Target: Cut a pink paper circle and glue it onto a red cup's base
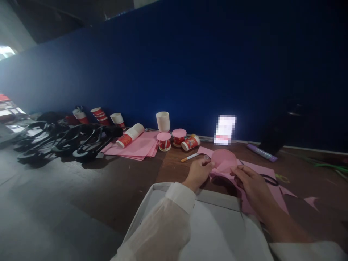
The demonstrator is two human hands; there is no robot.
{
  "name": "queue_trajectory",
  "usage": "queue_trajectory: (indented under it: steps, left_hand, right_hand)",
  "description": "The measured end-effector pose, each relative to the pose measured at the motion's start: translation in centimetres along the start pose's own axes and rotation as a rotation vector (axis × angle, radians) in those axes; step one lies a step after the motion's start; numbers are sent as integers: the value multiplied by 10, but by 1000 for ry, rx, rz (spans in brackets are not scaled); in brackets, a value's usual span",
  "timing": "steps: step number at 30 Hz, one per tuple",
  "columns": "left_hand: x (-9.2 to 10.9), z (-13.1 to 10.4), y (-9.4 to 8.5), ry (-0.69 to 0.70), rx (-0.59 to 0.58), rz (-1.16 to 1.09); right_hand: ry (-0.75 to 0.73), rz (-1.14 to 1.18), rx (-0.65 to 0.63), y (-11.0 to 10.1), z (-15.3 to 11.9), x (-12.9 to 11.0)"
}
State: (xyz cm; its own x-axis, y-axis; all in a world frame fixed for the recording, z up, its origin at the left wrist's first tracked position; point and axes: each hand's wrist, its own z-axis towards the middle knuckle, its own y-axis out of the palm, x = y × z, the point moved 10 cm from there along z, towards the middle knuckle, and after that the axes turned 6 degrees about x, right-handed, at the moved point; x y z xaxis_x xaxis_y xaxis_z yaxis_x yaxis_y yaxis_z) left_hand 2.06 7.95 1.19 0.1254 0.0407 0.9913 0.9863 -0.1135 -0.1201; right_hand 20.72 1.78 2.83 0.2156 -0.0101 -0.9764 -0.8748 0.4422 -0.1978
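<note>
My left hand (198, 173) and my right hand (248, 181) together hold a round pink paper piece (224, 160) just above the brown table, the left pinching its left edge and the right gripping its lower right edge. Under them lies a pink paper sheet (268, 188) with black scissors (269, 179) on it. A white pencil with an orange tip (189, 157) lies just left of my left hand.
A white shallow box (217, 224) sits in front of me. Red-and-white paper cups (190, 142), two capped with pink discs, stand near a stack of pink sheets (138, 146). A purple glue stick (261, 152) lies at right. Black items (67, 139) are piled at left. A blue wall (190, 65) is behind.
</note>
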Motion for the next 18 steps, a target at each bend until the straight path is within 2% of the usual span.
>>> queue_trajectory:
  steps: [4, 11, 18]
  left_hand:
    - [-13, -1, 5, -101, -23, -50]
    - [-19, -5, 10, -242, -59, -146]
    - [-17, -6, 11, -200, -69, -143]
  right_hand:
    - [13, -44, 12, 0, -1, -1]
    - [107, -185, 65, -4, -3, 3]
    - [1, -347, 125, -8, -4, -13]
